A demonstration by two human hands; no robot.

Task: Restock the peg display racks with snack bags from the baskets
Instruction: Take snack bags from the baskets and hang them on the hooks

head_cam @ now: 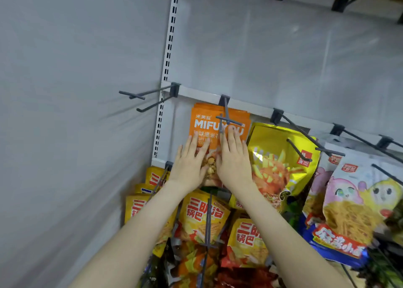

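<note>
Shelving fills the whole view: a pale back wall point(283, 58), a white slotted upright point(169, 47), and a white crossbar point(200, 94) carrying a row of dark pegs. Below that, bags everywhere — a big yellow fries bag point(281, 163) just right of centre, a white cartoon bag point(357, 191) further right, and a lower row of yellow crisp bags point(202, 215) crowding under the forearms. Now the action: the orange MIFUYOU bags point(220, 124) hang as a small stack on the centre peg point(226, 113), their long axis running straight down from the crossbar, the peg poking out toward the camera through the top of the stack. Both hands lie flat on the front bag's lower half, left hand point(188, 165) and right hand point(234, 163) side by side, fingers spread, palms pressing, nothing pinched or clasped. The bag sits directly ahead of both palms, equally near to each, so the likely job is pushing the stack back along the peg toward the wall. Smallest detail: the far-left peg point(150, 93) hangs bare, a slot possibly waiting for stock.
</note>
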